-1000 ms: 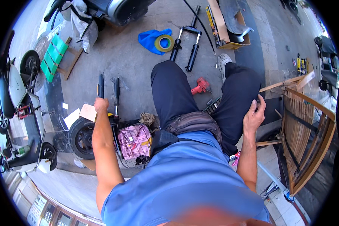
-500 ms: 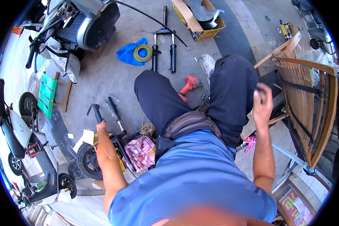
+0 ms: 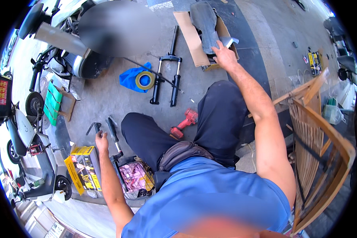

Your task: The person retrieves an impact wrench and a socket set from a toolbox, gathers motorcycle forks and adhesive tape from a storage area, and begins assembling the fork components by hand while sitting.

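Grey concrete pavement (image 3: 107,99) spreads under a seated person in a blue shirt and dark trousers, seen from above. Near the top of the view lies a cardboard box (image 3: 194,39), opened flat, with a dark moulded panel (image 3: 204,23) resting in it. The right hand (image 3: 225,56) reaches out at the box's right edge, fingers spread apart and touching the panel's lower end where a pale grey piece (image 3: 230,41) sticks out; it is not closed around anything that can be made out.

Left of the box, a black fork (image 3: 166,71) with two legs lies on the pavement, and a thin black cable (image 3: 146,68) crosses it. Further left of the box sits a blue cloth (image 3: 131,79) with a roll of tape (image 3: 145,80) on it. Below the box, between the person's knees, lies a red drill (image 3: 184,123).

Well left and below the box, the left hand (image 3: 102,139) is curled shut on a black handlebar grip (image 3: 95,127) of a small vehicle, whose wire basket (image 3: 133,180) holds a pink bag. A yellow carton (image 3: 83,168) stands just beside the wrist. A scooter (image 3: 79,59) is parked far left of the box, with a green crate (image 3: 51,102) below it. Right of the box, past the right arm, stands a wooden chair (image 3: 317,139).
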`<state>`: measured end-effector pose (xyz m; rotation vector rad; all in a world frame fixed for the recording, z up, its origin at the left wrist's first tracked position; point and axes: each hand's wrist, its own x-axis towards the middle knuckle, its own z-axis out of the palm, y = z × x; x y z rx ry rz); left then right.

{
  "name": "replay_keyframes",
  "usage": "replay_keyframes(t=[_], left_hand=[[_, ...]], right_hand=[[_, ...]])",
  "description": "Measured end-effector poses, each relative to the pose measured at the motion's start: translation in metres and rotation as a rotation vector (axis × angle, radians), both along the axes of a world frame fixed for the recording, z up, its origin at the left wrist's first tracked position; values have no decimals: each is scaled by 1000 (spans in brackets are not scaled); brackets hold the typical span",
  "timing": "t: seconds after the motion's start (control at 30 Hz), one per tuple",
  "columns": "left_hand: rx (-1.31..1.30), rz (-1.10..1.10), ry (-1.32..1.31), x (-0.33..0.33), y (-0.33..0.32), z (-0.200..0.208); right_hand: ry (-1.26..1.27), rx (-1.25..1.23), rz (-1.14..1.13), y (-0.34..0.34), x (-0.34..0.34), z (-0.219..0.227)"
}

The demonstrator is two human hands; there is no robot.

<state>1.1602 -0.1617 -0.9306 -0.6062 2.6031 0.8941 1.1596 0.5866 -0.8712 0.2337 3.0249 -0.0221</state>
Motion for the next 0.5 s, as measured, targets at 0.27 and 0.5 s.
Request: replay_keyframes(t=[0.27,0.5], left_hand=[[-255,-77,37,-21,118,52],[-283,75,10,12,108,19]], right_hand=[[395,-350,-87,25,-5,21],[722,-417,-328,104,63,61]])
